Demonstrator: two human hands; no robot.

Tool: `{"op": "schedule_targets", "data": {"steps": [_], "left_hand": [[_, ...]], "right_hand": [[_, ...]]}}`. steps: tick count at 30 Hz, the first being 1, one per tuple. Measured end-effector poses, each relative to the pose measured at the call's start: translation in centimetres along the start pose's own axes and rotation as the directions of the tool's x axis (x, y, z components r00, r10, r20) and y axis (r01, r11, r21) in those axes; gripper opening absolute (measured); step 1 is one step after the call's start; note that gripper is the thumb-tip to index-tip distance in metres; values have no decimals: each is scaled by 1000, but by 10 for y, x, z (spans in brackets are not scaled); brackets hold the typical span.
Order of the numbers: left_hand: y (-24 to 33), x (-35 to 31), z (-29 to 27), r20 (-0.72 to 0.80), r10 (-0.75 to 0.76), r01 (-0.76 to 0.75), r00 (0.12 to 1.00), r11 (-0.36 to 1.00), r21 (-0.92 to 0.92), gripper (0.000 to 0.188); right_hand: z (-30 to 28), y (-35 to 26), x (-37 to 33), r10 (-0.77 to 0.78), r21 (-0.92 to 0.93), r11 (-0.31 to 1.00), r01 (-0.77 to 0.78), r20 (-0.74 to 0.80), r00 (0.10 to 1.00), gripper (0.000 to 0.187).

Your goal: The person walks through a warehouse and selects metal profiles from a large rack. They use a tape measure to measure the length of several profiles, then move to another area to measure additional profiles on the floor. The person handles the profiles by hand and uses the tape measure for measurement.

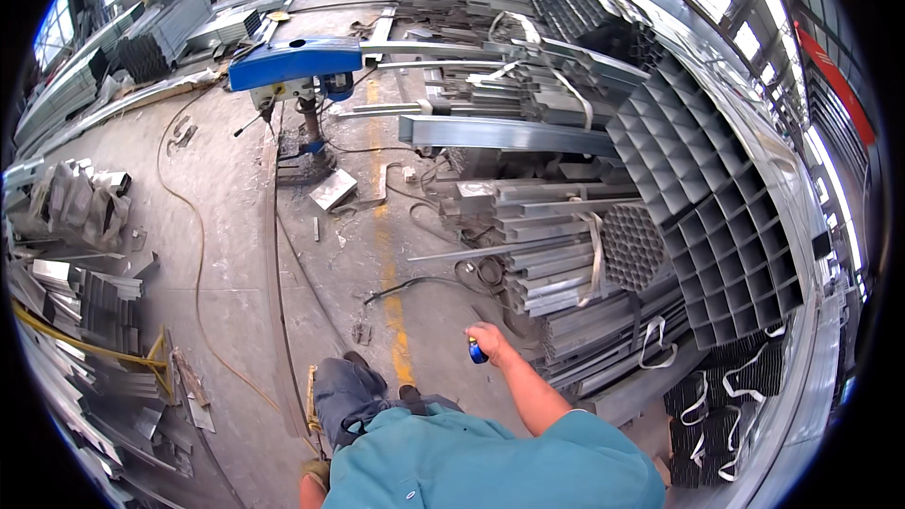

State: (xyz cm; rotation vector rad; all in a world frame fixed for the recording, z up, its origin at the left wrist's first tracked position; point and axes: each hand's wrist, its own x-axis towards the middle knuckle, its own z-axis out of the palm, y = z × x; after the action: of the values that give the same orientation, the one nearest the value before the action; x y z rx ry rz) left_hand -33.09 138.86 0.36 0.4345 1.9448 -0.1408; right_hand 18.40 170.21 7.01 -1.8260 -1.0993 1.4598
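My right hand is closed round a small blue tape measure, held out in front of me to the right, above the floor beside the stacked metal tubes. Low in the view is my left hand, in a tan glove by my left side. Its fingers are mostly hidden. Just ahead of that glove a narrow yellowish strip shows beside my leg; whether the hand touches it I cannot tell.
Stacks of square metal tubes and a bundle of round tubes fill the right side. A blue drill press stands ahead. Hoses and a dark cable lie across the floor. Metal profiles are piled at left near a yellow frame.
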Motion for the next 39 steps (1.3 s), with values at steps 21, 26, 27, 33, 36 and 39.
{"op": "schedule_targets", "data": {"steps": [21,26,27,33,36,39], "left_hand": [[238,152,-405,-285,148,-307,947,680,-666,35],[223,169,-414,-256,23,-230,966,526,-819,41],[221,174,-398,-246,-13,-204,969,514,-833,40],[241,199,-383,-7,-140,59,990,461,-886,44],[269,218,-430,34,-153,96,988,419,-903,47],[297,256,-497,64,-154,123,986,418,-900,50]], "right_hand": [[380,-507,213,-189,111,982,153,504,843,32],[475,-574,232,-149,172,985,19,781,607,30],[493,-582,234,-140,143,989,39,810,570,30],[616,-617,271,-70,22,990,139,932,356,33],[684,-649,304,-46,10,991,134,961,273,32],[753,-677,356,-52,26,994,103,964,261,31]]}}
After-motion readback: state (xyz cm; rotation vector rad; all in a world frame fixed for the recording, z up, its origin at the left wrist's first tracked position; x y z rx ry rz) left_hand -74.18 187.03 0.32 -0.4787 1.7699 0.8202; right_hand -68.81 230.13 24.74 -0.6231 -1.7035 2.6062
